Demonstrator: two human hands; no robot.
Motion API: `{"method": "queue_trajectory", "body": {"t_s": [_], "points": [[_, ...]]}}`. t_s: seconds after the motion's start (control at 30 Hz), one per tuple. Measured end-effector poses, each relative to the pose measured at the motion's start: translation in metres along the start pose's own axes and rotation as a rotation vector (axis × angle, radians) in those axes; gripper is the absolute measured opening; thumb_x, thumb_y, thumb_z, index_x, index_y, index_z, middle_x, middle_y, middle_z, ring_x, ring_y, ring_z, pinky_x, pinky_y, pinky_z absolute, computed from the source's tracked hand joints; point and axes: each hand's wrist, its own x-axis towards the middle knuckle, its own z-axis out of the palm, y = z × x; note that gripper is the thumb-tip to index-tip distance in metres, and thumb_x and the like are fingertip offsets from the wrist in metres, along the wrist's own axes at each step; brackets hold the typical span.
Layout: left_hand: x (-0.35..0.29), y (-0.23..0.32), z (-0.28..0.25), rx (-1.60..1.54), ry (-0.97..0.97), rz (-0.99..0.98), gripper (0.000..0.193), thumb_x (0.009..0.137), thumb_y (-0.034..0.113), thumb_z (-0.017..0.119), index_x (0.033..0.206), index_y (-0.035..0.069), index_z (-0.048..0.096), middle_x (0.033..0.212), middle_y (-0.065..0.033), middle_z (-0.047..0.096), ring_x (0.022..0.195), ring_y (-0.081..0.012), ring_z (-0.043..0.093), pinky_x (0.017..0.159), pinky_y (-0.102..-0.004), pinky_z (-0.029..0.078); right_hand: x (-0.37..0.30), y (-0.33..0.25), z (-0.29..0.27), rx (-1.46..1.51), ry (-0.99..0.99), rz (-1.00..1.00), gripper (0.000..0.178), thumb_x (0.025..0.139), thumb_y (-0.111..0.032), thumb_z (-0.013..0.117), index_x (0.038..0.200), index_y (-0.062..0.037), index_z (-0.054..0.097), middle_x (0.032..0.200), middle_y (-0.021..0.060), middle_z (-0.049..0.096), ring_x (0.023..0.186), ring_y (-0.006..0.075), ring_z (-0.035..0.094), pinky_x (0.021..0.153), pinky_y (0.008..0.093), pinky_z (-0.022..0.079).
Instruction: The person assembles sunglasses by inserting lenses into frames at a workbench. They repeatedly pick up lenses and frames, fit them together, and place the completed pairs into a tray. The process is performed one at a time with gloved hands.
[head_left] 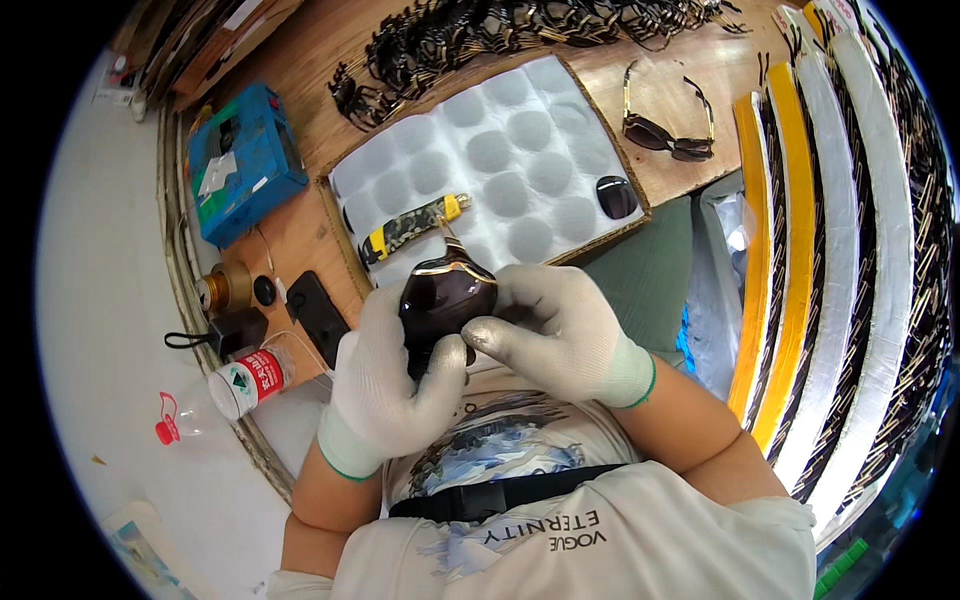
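A pair of dark sunglasses [440,297] with glossy lenses and gold trim is held up in front of my body, between both hands. My left hand [385,390], in a white knitted glove, is closed around its left side, the thumb near the lower edge. My right hand [565,335], gloved the same way, pinches the right side with thumb and fingers; its thumb tip is grey with wear. Part of the frame is hidden by the fingers. Just beyond lies a yellow and camouflage-patterned hand tool [410,230], perhaps a utility knife, on a white-lined cardboard tray [455,150].
A loose dark lens [616,198] lies at the tray's right corner. Finished-looking sunglasses [668,138] and a heap of frames [480,40] are behind it. Frame-filled racks [790,250] stand right. A blue box [245,165], phone [317,318] and bottle [250,383] are left.
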Motion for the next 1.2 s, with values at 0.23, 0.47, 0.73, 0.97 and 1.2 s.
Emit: {"method": "queue_trajectory", "body": {"t_s": [0.23, 0.47, 0.73, 0.97, 1.2], "points": [[0.074, 0.038, 0.032, 0.384, -0.821, 0.255, 0.031, 0.085, 0.017, 0.066, 0.113, 0.005, 0.062, 0.067, -0.014, 0.066, 0.061, -0.0359, 0.068, 0.056, -0.044, 0.054, -0.031, 0.024, -0.091, -0.538, -0.091, -0.461, 0.051, 0.07, -0.025, 0.086, 0.11, -0.0044, 0.063, 0.108, 0.0122, 0.062, 0.105, 0.035, 0.063, 0.115, 0.0547, 0.031], [0.197, -0.029, 0.13, 0.502, -0.445, 0.154, 0.036, 0.087, 0.025, 0.071, 0.113, 0.001, 0.067, 0.105, -0.0171, 0.069, 0.097, -0.0298, 0.069, 0.084, -0.0389, 0.056, -0.101, 0.006, -0.144, -0.201, 0.444, -0.07, 0.027, 0.088, -0.018, 0.067, 0.1, 0.0052, 0.063, 0.088, 0.0122, 0.067, 0.066, 0.0151, 0.062, 0.062, 0.0306, 0.05], [0.179, -0.037, 0.175, 0.633, -0.458, 0.117, 0.042, 0.078, 0.03, 0.074, 0.109, 0.004, 0.063, 0.113, -0.0193, 0.06, 0.11, -0.0378, 0.061, 0.094, -0.0451, 0.052, -0.069, 0.002, -0.135, 0.022, 0.649, -0.323, 0.077, 0.091, -0.017, 0.067, 0.149, 0.0088, 0.025, 0.13, 0.0273, 0.059, 0.113, 0.0294, 0.065, 0.101, 0.0428, 0.051], [0.129, -0.047, 0.109, 0.153, -0.231, 0.147, 0.026, 0.091, 0.017, 0.064, 0.109, -0.001, 0.059, 0.095, -0.0251, 0.067, 0.092, -0.0448, 0.065, 0.082, -0.0478, 0.052, 0.011, -0.027, -0.108, -0.095, 0.297, -0.419, 0.051, 0.088, 0.009, 0.046, 0.136, -0.0011, 0.032, 0.141, 0.0217, 0.054, 0.111, 0.0207, 0.062, 0.093, 0.0342, 0.052], [0.005, -0.003, -0.026, 0.018, -0.42, -0.01, 0.023, 0.091, 0.019, 0.067, 0.101, 0.001, 0.059, 0.086, -0.0221, 0.066, 0.079, -0.0377, 0.067, 0.07, -0.0426, 0.052, 0.046, -0.034, -0.062, -0.731, -0.13, -0.422, 0.032, 0.085, 0.004, 0.051, 0.117, 0.0022, 0.048, 0.093, 0.0168, 0.07, 0.084, 0.0356, 0.071, 0.076, 0.0411, 0.056]]}}
